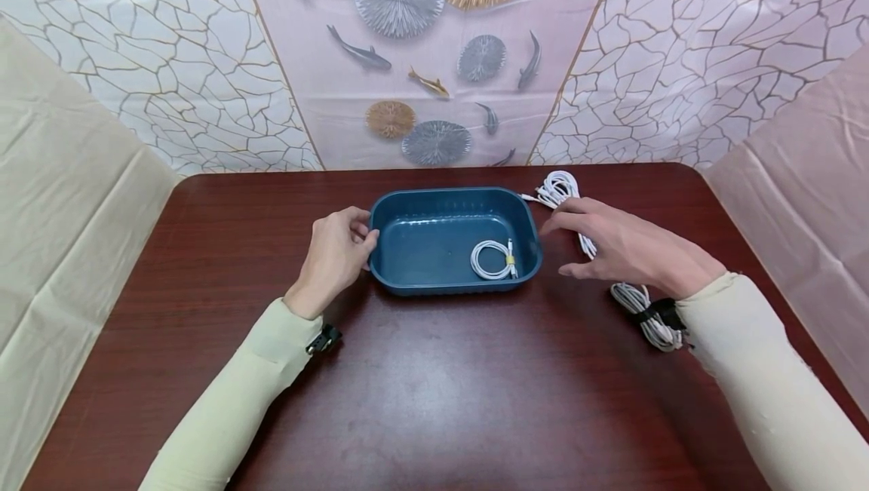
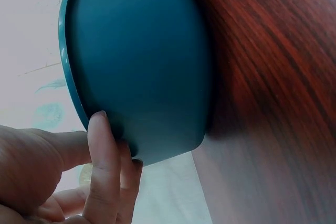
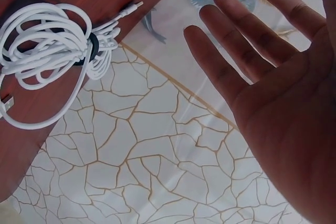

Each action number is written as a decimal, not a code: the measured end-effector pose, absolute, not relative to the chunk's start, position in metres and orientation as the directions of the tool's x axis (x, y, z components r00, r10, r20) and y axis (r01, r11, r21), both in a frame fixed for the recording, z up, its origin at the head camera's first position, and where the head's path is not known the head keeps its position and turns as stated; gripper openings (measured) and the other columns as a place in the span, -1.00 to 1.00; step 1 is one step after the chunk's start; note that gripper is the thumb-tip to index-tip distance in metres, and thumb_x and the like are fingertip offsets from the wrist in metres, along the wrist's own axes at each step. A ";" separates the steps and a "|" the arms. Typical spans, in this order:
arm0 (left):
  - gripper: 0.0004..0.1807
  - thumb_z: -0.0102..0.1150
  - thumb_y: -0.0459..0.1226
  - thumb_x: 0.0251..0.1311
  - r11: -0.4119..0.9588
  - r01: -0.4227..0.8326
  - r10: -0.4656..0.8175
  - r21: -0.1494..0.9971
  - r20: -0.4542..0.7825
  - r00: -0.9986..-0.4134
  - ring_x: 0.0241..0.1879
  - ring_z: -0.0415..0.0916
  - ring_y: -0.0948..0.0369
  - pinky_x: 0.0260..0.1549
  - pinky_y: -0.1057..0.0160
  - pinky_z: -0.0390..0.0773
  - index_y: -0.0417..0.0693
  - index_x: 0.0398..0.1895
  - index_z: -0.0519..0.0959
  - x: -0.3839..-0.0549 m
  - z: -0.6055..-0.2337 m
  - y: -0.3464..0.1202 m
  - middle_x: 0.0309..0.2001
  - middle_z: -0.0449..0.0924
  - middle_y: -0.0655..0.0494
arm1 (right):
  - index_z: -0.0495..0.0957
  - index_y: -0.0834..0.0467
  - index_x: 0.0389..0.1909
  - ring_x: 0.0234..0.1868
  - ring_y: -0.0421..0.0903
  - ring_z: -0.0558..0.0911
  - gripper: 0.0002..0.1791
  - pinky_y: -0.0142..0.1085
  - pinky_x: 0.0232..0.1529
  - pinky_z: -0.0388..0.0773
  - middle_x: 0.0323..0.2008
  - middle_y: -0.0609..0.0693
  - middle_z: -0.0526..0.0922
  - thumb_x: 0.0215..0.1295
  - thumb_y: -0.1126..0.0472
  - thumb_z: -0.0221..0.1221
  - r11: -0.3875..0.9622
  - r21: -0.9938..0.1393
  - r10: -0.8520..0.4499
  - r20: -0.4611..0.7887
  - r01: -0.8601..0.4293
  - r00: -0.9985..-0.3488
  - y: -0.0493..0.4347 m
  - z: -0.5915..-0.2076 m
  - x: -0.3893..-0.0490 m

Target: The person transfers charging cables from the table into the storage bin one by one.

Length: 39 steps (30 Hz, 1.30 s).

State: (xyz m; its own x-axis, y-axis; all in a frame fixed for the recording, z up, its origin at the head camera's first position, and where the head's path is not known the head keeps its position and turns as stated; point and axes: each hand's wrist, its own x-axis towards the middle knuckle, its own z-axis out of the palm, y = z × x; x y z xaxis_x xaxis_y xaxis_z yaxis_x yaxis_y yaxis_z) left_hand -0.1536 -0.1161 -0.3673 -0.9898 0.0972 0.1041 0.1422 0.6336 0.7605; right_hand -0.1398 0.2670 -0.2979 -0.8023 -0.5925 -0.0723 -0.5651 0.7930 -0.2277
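Note:
A dark blue plastic bin [image 1: 421,246] stands on the table, and a small white cable coil [image 1: 510,259] with a yellow tie lies in its right part. My left hand [image 1: 336,250] grips the bin's left end, thumb at the rim and fingers against the outer wall [image 2: 142,77]. Beside the right end is my right hand [image 1: 611,242], fingers spread and holding nothing. Beyond it a bundle of white cable [image 1: 560,186] lies partly hidden; the right wrist view shows its loops [image 3: 47,45], a dark tie and a USB plug.
A greyish cable bundle [image 1: 655,325] with a black tie lies near my right wrist. The dark red wooden table [image 1: 421,400] meets a patterned cloth backdrop [image 1: 434,76] at its far edge. Plain pale cloth [image 1: 68,250] hangs at both sides.

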 end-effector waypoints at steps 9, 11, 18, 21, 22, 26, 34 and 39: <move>-0.65 0.23 -0.33 0.37 0.633 0.142 0.096 0.761 0.105 -0.990 -0.45 0.72 0.09 -0.60 0.30 0.73 -0.34 0.16 0.58 -0.153 -0.368 -0.116 -0.26 0.65 -0.13 | 0.60 -0.05 0.18 0.27 0.04 0.45 -0.45 0.05 0.31 0.55 0.24 0.03 0.50 0.13 0.09 0.49 0.834 -0.218 -0.538 -0.110 -0.508 -0.836 0.275 -0.296 -0.135; -0.65 0.24 -0.33 0.37 0.635 0.141 0.094 0.759 0.106 -0.990 -0.46 0.72 0.10 -0.60 0.30 0.73 -0.33 0.15 0.58 -0.152 -0.368 -0.117 -0.27 0.65 -0.13 | 0.59 -0.04 0.19 0.27 0.05 0.45 -0.45 0.06 0.30 0.55 0.24 0.05 0.49 0.15 0.08 0.48 0.832 -0.216 -0.540 -0.111 -0.510 -0.834 0.276 -0.297 -0.135; -0.65 0.24 -0.33 0.37 0.629 0.142 0.094 0.764 0.106 -0.990 -0.48 0.69 0.15 -0.59 0.30 0.73 -0.32 0.16 0.58 -0.153 -0.368 -0.117 -0.26 0.65 -0.12 | 0.59 -0.01 0.19 0.27 0.06 0.44 -0.44 0.06 0.30 0.55 0.24 0.05 0.49 0.14 0.08 0.48 0.840 -0.212 -0.528 -0.107 -0.500 -0.842 0.283 -0.298 -0.133; -0.65 0.24 -0.34 0.37 0.624 0.137 0.092 0.769 0.102 -0.991 -0.48 0.69 0.16 -0.60 0.30 0.73 -0.32 0.16 0.58 -0.154 -0.368 -0.116 -0.26 0.65 -0.12 | 0.59 0.00 0.18 0.27 0.06 0.44 -0.44 0.08 0.29 0.56 0.23 0.04 0.50 0.13 0.09 0.48 0.844 -0.214 -0.521 -0.108 -0.492 -0.846 0.286 -0.298 -0.132; -0.65 0.24 -0.34 0.37 0.623 0.136 0.092 0.770 0.101 -0.991 -0.49 0.69 0.16 -0.60 0.30 0.73 -0.32 0.15 0.58 -0.154 -0.368 -0.117 -0.26 0.65 -0.12 | 0.59 0.01 0.18 0.26 0.06 0.45 -0.44 0.08 0.28 0.56 0.21 0.04 0.50 0.13 0.09 0.49 0.843 -0.216 -0.521 -0.107 -0.492 -0.847 0.286 -0.298 -0.131; -0.65 0.25 -0.35 0.36 0.621 0.134 0.091 0.772 0.099 -0.991 -0.48 0.70 0.15 -0.61 0.30 0.73 -0.33 0.15 0.58 -0.154 -0.369 -0.117 -0.26 0.65 -0.13 | 0.60 0.03 0.17 0.22 0.01 0.48 -0.44 0.01 0.27 0.56 0.18 0.02 0.52 0.12 0.10 0.49 0.846 -0.214 -0.517 -0.099 -0.489 -0.850 0.289 -0.301 -0.129; -0.65 0.25 -0.35 0.36 0.619 0.131 0.087 0.775 0.099 -0.991 -0.46 0.70 0.14 -0.60 0.30 0.73 -0.33 0.15 0.58 -0.154 -0.369 -0.117 -0.25 0.65 -0.13 | 0.59 0.04 0.19 0.22 0.03 0.49 -0.43 0.03 0.21 0.54 0.17 0.04 0.53 0.13 0.10 0.50 0.819 -0.213 -0.557 -0.067 -0.533 -0.828 0.296 -0.304 -0.128; -0.64 0.24 -0.34 0.37 0.623 0.130 0.085 0.771 0.099 -0.991 -0.48 0.69 0.16 -0.60 0.31 0.72 -0.33 0.16 0.58 -0.153 -0.369 -0.117 -0.25 0.65 -0.12 | 0.60 0.03 0.16 0.17 0.02 0.51 -0.44 -0.05 0.09 0.60 0.15 0.03 0.54 0.12 0.10 0.50 0.810 -0.207 -0.569 -0.050 -0.548 -0.821 0.300 -0.307 -0.128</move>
State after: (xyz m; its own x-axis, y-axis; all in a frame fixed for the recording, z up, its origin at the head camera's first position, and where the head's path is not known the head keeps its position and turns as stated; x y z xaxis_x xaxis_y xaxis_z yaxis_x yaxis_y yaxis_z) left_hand -0.1534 -0.1171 -0.3686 -0.9914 0.0853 0.0988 0.1304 0.6233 0.7711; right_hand -0.1279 0.3005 -0.3069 -0.8210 -0.5687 -0.0502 -0.5484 0.8101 -0.2073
